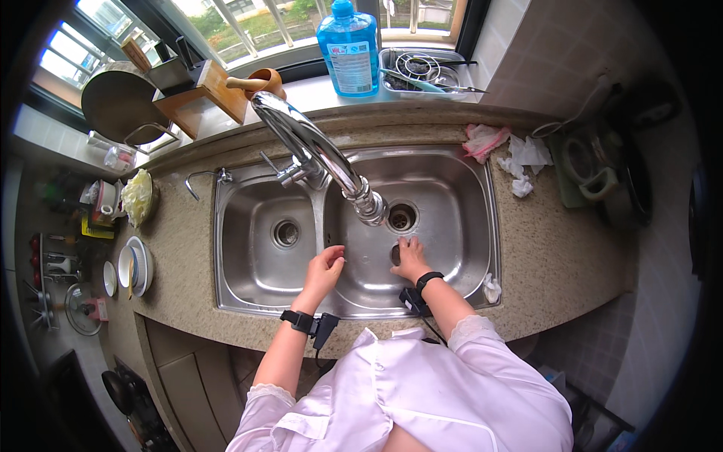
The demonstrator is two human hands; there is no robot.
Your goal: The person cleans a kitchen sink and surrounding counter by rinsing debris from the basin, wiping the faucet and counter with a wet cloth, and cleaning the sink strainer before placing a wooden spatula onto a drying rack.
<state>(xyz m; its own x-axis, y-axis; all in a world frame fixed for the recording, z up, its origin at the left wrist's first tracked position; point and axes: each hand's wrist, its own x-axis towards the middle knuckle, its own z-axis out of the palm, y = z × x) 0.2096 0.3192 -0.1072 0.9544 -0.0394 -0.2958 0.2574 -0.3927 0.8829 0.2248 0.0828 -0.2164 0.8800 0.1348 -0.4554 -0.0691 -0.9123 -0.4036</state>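
Observation:
Over the large basin [440,181] of a stainless-steel double sink, my right hand [413,259] has its thumb and fingers around a dark round sink strainer [395,254]. My palm hides part of it. Just beyond my fingertips is the uncovered drain hole [403,216]. My left hand [326,271] hovers near the divider between the basins, fingers loosely curled and apart from the thumb, with nothing clearly in it. The chrome faucet [316,135] arches over the large basin, its spout end close to the drain. No running water shows.
Left on the counter are a bowl of pale shredded vegetable [137,198] and stacked bowls [138,263]. Crumpled tissues [522,161] lie right of the sink; another scrap [491,288] rests on its rim. The sill holds a blue detergent bottle [349,53], scrubber tray [426,73] and knife block [206,93].

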